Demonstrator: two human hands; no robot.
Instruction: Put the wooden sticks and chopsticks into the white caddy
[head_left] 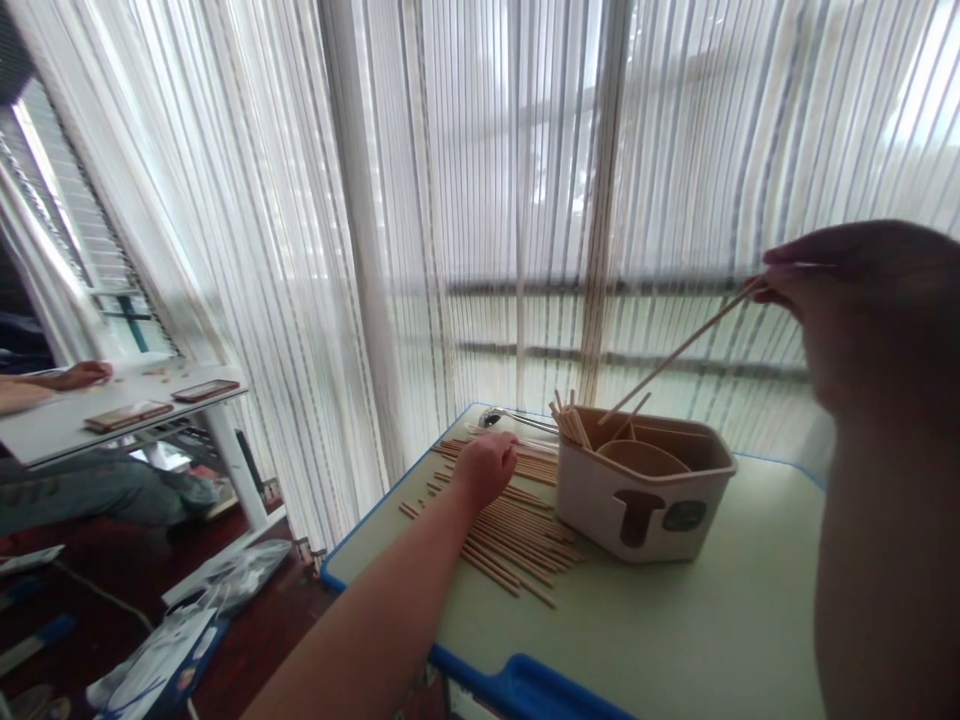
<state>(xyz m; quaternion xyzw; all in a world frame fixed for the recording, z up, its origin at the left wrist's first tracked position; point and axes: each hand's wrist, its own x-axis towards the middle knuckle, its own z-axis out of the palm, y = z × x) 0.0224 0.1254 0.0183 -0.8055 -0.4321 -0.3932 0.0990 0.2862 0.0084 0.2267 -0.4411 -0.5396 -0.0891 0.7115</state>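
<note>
My left hand (486,468) rests knuckles-up, fingers curled, on a spread of wooden chopsticks (510,535) lying on the pale green table (675,630); whether it grips any is hidden. My right hand (862,310) is raised at the right, pinching the top end of one chopstick (679,352) that slants down into a beige cutlery holder (645,490). A few more chopsticks (570,422) stand in the holder's left compartment.
A metal spoon (510,420) lies behind the loose sticks near the table's far edge. Striped sheer curtains (450,200) hang close behind. At left another person's hand (75,377) rests on a white table (112,410) with flat boxes. Bags lie on the floor.
</note>
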